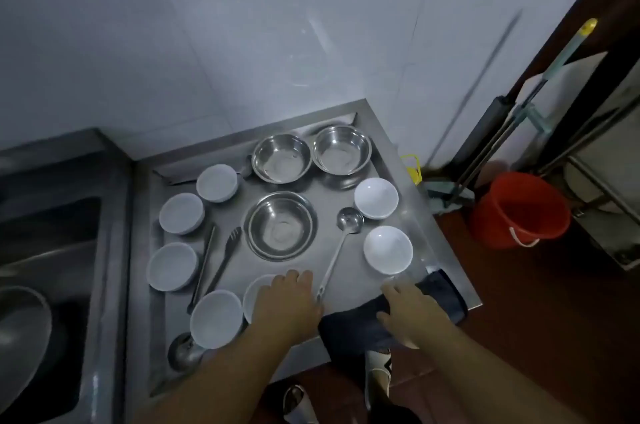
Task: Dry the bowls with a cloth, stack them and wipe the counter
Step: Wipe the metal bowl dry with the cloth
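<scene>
Here we rest our left hand (289, 300) flat, fingers straight, on a white bowl (254, 295) at the steel counter (388, 146) front edge, left of the ladle (341, 243); our right hand (407, 314) lies spread on the dark cloth (349, 323) right of the ladle handle, gripping nothing

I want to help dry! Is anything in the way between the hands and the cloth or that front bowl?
Nothing visible. The right hand already lies on the dark cloth, and the left hand already rests on the white bowl. The ladle lies between the two hands.
</scene>
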Motion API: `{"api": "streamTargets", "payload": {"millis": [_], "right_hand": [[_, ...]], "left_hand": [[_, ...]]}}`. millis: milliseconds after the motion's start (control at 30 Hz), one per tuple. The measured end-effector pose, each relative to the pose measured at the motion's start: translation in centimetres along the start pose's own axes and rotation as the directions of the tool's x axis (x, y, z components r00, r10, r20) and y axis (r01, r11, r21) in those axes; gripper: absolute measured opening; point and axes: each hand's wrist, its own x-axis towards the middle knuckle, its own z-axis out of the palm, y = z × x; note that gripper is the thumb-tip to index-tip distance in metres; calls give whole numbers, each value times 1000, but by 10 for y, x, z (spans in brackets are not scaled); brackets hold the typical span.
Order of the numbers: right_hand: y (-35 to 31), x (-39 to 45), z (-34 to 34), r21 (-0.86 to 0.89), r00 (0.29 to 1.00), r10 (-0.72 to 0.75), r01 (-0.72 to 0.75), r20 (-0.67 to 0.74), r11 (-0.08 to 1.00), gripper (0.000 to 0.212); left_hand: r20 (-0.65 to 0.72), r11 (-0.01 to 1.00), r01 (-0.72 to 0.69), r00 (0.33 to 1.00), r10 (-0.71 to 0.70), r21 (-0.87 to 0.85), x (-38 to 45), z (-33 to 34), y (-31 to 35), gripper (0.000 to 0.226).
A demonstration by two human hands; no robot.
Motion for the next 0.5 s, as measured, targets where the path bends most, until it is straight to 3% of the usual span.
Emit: {"api": "streamTargets", "payload": {"millis": [200,367,500], "right_hand": [[45,33,11,-31,979,-155,160,130,987,49],[61,58,31,-81,935,-316,332,158,940,56],[65,64,50,-171,923,-359,380,140,909,65]], "left_hand": [[83,996,76,994,-73,-36,26,10,45,56],[120,989,137,984,-130,-50,33,27,63,56],[166,982,184,971,-174,-44,31,36,67,60]]}}
